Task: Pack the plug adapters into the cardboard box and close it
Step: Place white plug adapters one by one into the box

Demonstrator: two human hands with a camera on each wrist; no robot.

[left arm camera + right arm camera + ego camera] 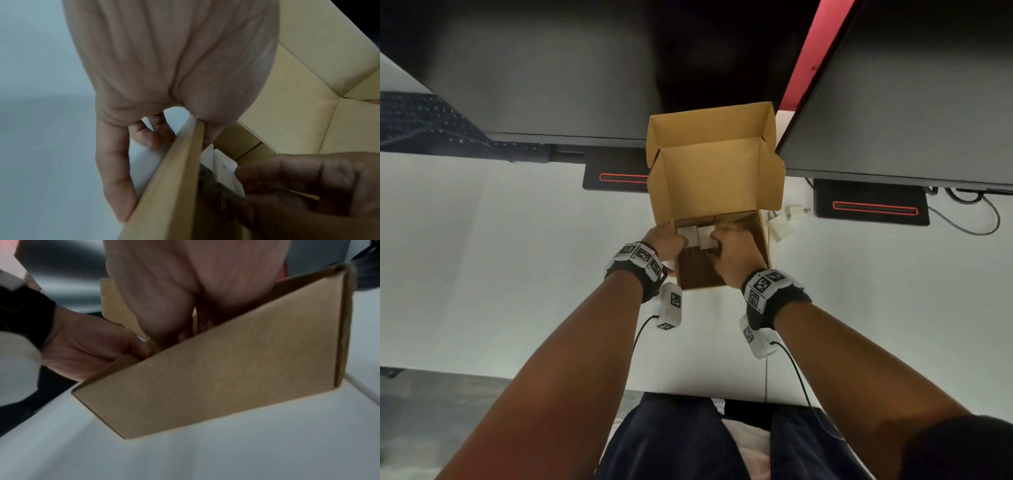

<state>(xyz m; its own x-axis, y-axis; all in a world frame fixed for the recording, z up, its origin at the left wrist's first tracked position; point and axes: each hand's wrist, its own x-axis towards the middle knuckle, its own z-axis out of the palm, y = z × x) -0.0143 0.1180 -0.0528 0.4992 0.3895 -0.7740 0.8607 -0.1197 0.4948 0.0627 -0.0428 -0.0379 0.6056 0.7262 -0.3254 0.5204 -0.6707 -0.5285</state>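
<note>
Brown cardboard box (714, 178) sits on the white desk (517, 257), lid flaps up and open, between two dark monitors (544, 68). Both hands are at the box's near end. Left hand (664, 241) straddles the left wall: thumb inside, the other fingers (115, 170) outside against the wall, as the left wrist view shows; the thumb presses a white plug adapter (688, 236) inside the box. Right hand (736, 253) reaches into the box with fingers curled around a second white adapter (707, 236) just beside the first, the two touching side by side, prongs pointing toward the person. Right wrist view mostly shows the box's outer front wall (226, 369) and the palm above it. Two more white adapters (787, 219) lie on the desk just right of the box, outside it. Black keyboard (424, 120) at far left.
</note>
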